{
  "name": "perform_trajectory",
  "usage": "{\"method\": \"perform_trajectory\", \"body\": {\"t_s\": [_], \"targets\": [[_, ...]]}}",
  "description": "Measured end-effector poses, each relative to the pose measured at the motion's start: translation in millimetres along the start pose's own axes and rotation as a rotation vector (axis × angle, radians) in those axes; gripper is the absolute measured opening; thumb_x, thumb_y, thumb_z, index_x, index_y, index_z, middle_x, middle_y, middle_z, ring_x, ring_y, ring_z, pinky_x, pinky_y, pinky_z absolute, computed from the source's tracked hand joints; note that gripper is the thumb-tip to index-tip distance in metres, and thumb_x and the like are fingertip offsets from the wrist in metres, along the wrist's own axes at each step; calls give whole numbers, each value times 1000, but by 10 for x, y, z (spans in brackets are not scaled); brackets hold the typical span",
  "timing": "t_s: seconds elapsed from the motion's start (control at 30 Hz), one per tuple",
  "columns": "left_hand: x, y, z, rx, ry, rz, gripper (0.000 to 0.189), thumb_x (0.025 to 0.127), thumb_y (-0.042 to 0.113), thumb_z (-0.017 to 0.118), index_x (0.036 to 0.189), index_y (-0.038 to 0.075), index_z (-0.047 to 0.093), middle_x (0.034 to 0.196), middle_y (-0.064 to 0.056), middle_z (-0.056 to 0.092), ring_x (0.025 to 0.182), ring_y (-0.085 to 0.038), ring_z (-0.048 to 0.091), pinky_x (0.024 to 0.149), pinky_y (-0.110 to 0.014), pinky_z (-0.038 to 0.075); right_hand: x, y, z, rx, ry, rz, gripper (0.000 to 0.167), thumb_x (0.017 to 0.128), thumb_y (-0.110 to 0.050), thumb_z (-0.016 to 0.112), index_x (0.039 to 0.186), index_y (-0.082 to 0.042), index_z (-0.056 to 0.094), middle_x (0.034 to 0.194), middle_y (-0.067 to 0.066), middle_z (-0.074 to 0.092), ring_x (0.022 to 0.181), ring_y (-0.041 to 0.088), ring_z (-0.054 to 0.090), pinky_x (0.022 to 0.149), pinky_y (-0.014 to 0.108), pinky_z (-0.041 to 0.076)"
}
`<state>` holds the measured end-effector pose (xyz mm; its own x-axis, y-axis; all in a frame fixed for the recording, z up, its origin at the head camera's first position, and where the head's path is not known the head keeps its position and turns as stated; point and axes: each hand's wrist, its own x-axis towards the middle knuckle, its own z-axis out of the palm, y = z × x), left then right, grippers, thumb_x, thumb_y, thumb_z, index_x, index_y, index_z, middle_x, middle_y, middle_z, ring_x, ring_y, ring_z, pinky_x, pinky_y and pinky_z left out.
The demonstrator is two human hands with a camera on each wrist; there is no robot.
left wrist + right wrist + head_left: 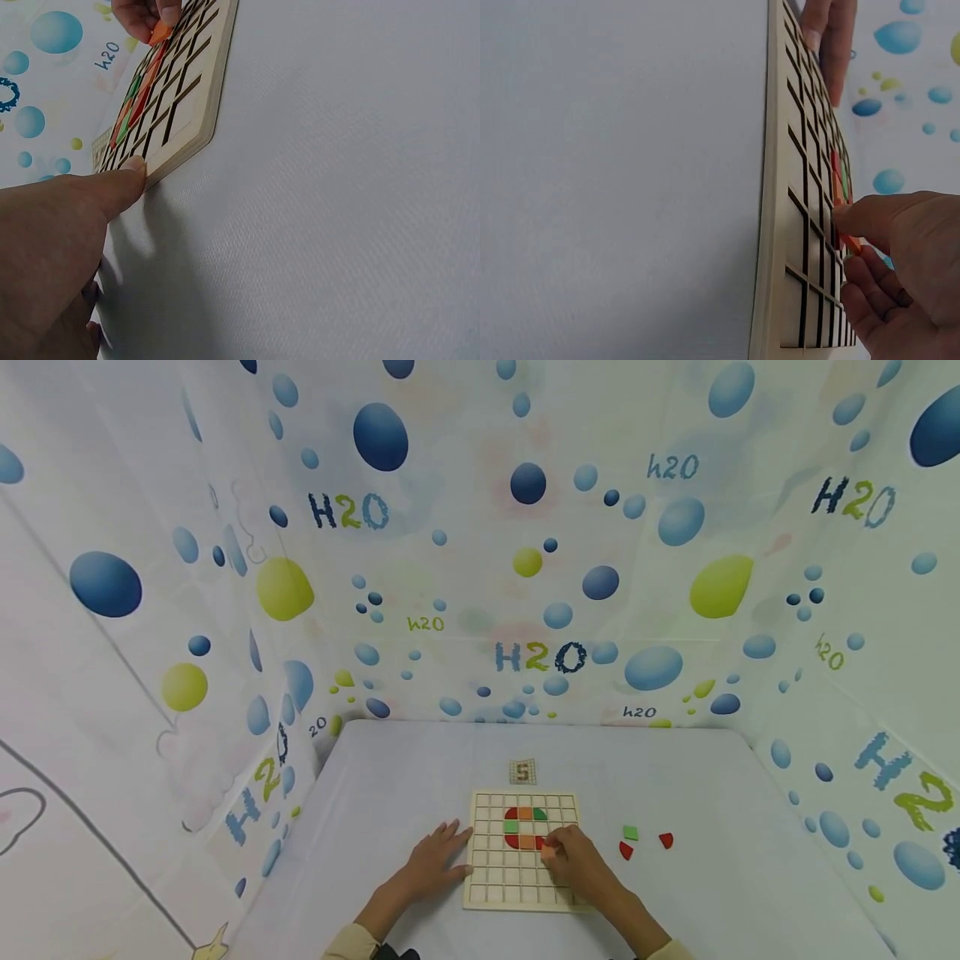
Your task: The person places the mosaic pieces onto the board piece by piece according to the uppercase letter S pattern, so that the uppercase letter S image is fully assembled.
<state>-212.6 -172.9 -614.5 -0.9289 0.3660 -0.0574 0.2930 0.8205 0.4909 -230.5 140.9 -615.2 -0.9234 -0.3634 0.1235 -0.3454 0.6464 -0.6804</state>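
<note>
A wooden grid board lies on the white table. Several red, orange and green tiles sit in its cells, among them a light green square and a dark green rounded tile. My right hand pinches an orange tile between thumb and fingers, low over the board beside the lower row. In the head view its fingers partly cover a red tile there. My left hand rests at the board's left side, fingers spread, its thumb on the edge.
Behind the board lies a small card with a grid and a pattern. To the right of the board are a loose light green square and two red rounded tiles, one nearer and one farther right. Printed curtains enclose the table.
</note>
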Motion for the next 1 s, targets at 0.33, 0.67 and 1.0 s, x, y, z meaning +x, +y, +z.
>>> {"method": "perform_trajectory", "body": {"t_s": [0.33, 0.67, 1.0], "targets": [[-10, -15, 18, -1, 26, 17, 69, 101, 44, 69, 156, 6, 50, 163, -28, 41, 152, -53, 35, 118, -74, 31, -15, -25, 17, -2, -58, -64, 16, 95, -8, 79, 87, -16, 68, 91, -5, 54, 85, 3, 53, 75, 23, 56], [5, -35, 54, -4, 6, 2, 70, 102, 43, 68, 158, 7, 48, 166, -25, 39, 154, -50, 33, 120, -72, 29, -38, 24, -36, -49, -108, -77, 10, 97, -10, 77, 93, -18, 72, 97, -8, 57, 91, 5, 58, 86, 32, 59], [-18, 23, -10, -9, 2, -2, 70, 102, 44, 68, 158, 6, 48, 165, -26, 38, 154, -51, 32, 121, -72, 28, -43, 19, -29, -37, -110, -69, 12, 97, -6, 75, 94, -17, 72, 92, -8, 55, 85, 3, 52, 74, 22, 52]]}}
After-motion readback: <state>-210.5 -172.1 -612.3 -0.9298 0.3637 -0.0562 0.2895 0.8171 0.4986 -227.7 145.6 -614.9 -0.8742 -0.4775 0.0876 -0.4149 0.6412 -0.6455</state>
